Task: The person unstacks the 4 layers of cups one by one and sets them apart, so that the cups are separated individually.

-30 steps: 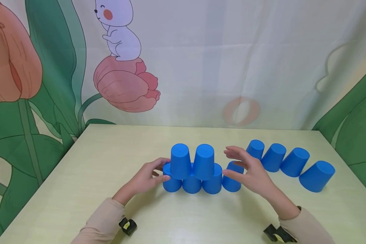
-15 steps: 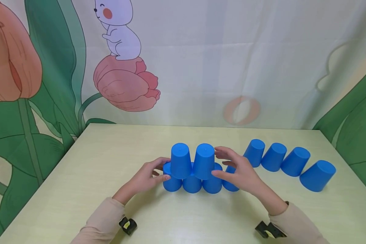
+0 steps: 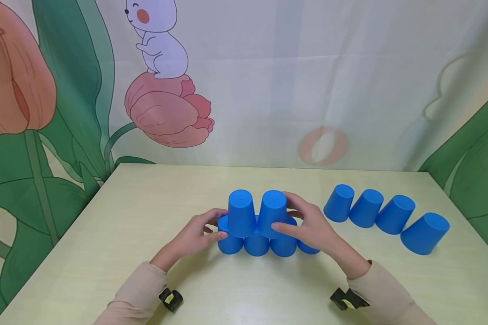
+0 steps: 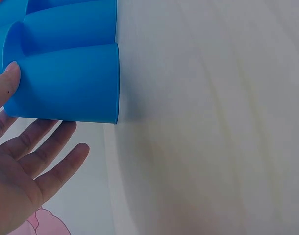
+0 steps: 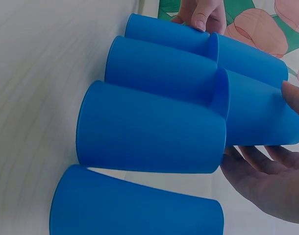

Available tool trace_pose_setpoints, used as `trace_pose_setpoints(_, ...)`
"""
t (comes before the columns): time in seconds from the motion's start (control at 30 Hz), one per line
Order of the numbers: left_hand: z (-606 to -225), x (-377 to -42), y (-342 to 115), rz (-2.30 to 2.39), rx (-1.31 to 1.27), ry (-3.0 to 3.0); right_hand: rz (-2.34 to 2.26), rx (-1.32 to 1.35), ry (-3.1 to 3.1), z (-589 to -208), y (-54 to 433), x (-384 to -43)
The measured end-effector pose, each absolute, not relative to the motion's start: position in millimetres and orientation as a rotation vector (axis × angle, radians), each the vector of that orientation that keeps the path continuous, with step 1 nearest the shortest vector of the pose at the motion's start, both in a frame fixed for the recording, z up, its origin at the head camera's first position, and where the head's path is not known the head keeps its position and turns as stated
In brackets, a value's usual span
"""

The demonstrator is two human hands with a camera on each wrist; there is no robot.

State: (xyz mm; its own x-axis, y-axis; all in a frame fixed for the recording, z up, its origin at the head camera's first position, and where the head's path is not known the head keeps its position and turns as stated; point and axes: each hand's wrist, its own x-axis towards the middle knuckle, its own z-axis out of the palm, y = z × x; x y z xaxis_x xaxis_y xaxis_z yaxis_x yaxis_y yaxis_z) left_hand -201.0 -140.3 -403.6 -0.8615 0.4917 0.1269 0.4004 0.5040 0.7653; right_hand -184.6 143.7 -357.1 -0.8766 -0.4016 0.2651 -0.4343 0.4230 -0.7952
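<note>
Blue cups stand upside down in a two-tier stack. Several form the bottom row, and two sit on top, bridging the cups below. My left hand point(image 3: 199, 234) holds the leftmost bottom cup point(image 4: 66, 85), thumb at its upper end and fingers along the far side. Around the upper right cup point(image 3: 273, 213) goes my right hand point(image 3: 309, 223), its thumb on the near side and fingers on the far side. Beside it stands the upper left cup point(image 3: 241, 212), untouched by the right hand. The rightmost bottom cup point(image 3: 307, 247) is partly hidden behind the right hand.
Several more upside-down blue cups point(image 3: 366, 208) stand in a slanting row at the right of the pale table point(image 3: 105, 225). A curtain point(image 3: 252, 90) printed with flowers and a white animal hangs behind the table's back edge.
My right hand has moved left from beside the stack to the upper right cup, and its thumb and fingers have closed around it. The left hand has stayed in place.
</note>
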Motion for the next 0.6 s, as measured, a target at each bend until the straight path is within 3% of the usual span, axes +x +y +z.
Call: trace_pose_setpoints(0.6, -402.2, -200.4, -139.5, 1.291, 0.780, 2.634, 1.519, 0.716, -2.621, -352.2, 141.9, -179.4)
